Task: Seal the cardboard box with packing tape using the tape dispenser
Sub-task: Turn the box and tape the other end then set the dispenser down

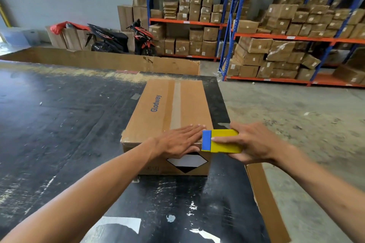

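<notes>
Nearest: left hand flat, fingers straight, pressing near edge of cardboard box, probably to steady it and smooth the strip. Right hand, grip clamped on tape dispenser, hard yellow-and-blue plastic, blade end at box edge. Beyond: matte tape along centre seam. Underneath: glossy, scuffed black bench.

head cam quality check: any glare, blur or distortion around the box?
Head view: wide-angle bowing bends the shelving uprights; glare streaks the black table; the cardboard box, left hand and tape dispenser are sharp; the background is slightly soft.
</notes>
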`<state>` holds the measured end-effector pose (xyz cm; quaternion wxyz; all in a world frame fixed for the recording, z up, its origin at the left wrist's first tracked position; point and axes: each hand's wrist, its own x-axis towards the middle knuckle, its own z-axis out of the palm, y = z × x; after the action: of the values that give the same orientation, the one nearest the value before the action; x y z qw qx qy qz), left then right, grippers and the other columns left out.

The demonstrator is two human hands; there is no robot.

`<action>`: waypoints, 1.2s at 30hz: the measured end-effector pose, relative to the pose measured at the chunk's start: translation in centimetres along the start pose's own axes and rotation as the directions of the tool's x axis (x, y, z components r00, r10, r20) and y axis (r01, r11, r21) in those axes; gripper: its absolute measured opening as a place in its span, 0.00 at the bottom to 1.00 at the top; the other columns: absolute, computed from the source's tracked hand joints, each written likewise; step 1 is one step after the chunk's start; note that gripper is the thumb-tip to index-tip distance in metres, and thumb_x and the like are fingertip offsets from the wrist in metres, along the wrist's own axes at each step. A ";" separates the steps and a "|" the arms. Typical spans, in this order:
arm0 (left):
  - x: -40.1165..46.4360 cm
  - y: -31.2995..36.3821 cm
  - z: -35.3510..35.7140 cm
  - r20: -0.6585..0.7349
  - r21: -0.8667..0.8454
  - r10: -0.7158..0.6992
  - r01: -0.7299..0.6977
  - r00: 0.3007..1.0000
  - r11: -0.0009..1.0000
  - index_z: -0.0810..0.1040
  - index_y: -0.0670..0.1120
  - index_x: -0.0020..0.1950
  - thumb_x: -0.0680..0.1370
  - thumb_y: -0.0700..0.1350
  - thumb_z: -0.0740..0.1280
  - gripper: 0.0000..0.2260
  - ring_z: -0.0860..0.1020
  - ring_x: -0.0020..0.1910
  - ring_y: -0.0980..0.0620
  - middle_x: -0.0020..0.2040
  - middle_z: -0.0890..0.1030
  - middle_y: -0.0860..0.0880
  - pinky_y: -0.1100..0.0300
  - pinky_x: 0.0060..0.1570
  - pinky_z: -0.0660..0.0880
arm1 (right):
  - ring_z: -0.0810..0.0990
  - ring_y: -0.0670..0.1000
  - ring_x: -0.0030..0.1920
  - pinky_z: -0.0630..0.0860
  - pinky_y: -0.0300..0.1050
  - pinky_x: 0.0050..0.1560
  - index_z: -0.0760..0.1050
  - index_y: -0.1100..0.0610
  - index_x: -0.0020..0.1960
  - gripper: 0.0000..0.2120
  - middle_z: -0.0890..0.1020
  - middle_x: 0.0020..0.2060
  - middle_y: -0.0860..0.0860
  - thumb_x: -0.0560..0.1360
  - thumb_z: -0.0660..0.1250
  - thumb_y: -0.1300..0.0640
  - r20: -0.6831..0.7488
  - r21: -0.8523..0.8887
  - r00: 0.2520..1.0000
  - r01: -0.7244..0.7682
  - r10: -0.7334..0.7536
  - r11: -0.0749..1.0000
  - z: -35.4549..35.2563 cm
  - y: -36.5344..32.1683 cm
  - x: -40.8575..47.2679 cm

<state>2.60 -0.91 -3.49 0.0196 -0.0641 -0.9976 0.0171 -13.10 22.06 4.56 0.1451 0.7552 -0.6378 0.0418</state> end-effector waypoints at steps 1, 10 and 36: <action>0.0 -0.1 0.1 0.003 -0.004 0.000 0.000 1.000 1.000 0.45 0.41 0.81 0.79 0.66 0.33 0.39 0.45 0.81 0.49 0.82 0.47 0.42 0.55 0.79 0.41 | 0.74 0.52 0.27 0.62 0.39 0.24 0.78 0.40 0.64 0.24 0.76 0.37 0.52 0.68 0.66 0.41 -0.003 -0.001 1.000 -0.005 0.005 1.000 0.1 0.0 -0.2; -0.2 -0.6 0.3 -0.009 0.009 -0.007 0.007 1.000 1.000 0.42 0.42 0.81 0.80 0.65 0.37 0.37 0.42 0.79 0.52 0.82 0.46 0.44 0.61 0.76 0.37 | 0.74 0.50 0.28 0.63 0.38 0.26 0.76 0.39 0.67 0.26 0.75 0.40 0.51 0.69 0.68 0.41 -0.015 0.004 1.000 0.022 -0.022 1.000 -0.5 2.8 -3.8; 4.3 6.1 0.1 -0.176 0.085 -0.236 0.254 0.956 0.963 0.59 0.49 0.81 0.83 0.59 0.41 0.29 0.61 0.77 0.38 0.79 0.60 0.37 0.39 0.76 0.55 | 0.78 0.58 0.27 0.72 0.45 0.19 0.80 0.45 0.58 0.24 0.76 0.36 0.56 0.62 0.75 0.48 0.005 -0.210 0.993 -0.111 0.115 0.971 5.2 2.8 -3.3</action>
<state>-0.93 5.69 -3.64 0.1073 0.0602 -0.9904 0.0625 -17.07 23.34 -0.70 0.2157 0.6986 -0.6818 -0.0236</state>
